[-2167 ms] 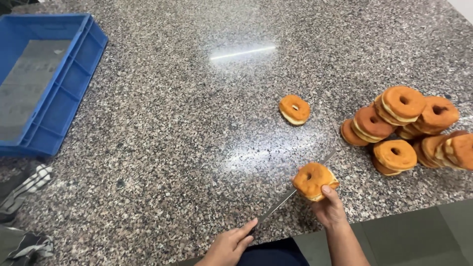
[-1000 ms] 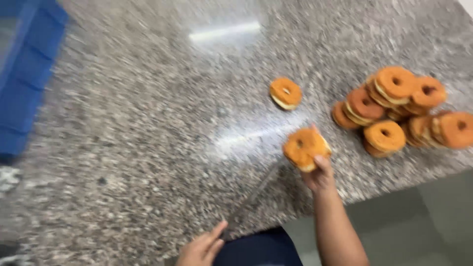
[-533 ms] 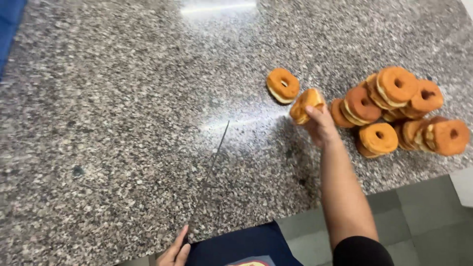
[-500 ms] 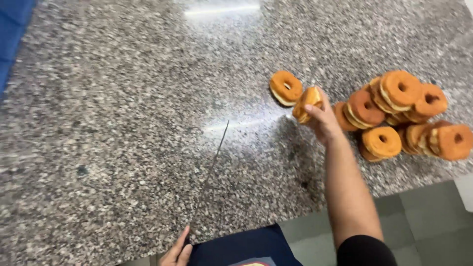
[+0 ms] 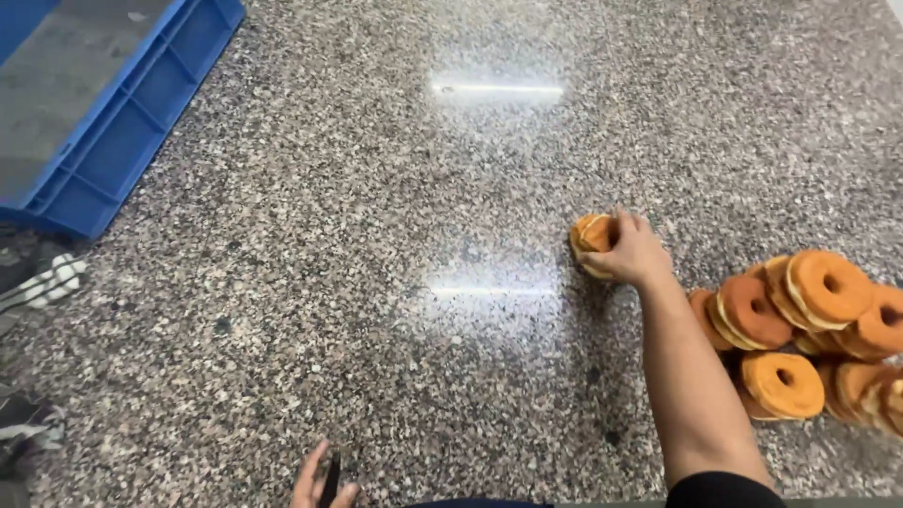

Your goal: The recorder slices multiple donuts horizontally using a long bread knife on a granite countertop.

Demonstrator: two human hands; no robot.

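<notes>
The right hand (image 5: 632,250) rests on top of a small stack of orange doughnuts (image 5: 593,245) on the speckled stone counter (image 5: 376,235), fingers curled over it and closed on the upper ring; this stack sits just left of the big pile of doughnuts (image 5: 809,329), apart from it. The left hand (image 5: 320,480) lies at the near edge of the counter, well left of the pile, pinching a thin dark tool (image 5: 329,475), probably a knife handle; how tightly it grips I cannot tell, since only the fingertips show. A blue crate (image 5: 141,103) stands far to the left of the pile, at the counter's far corner.

Setting the top ring down well seems to call for lining its hole up over the one beneath, lowering it flat rather than on edge, and loosening the fingers only once it sits level; a careless push could slide the stack toward the pile.
</notes>
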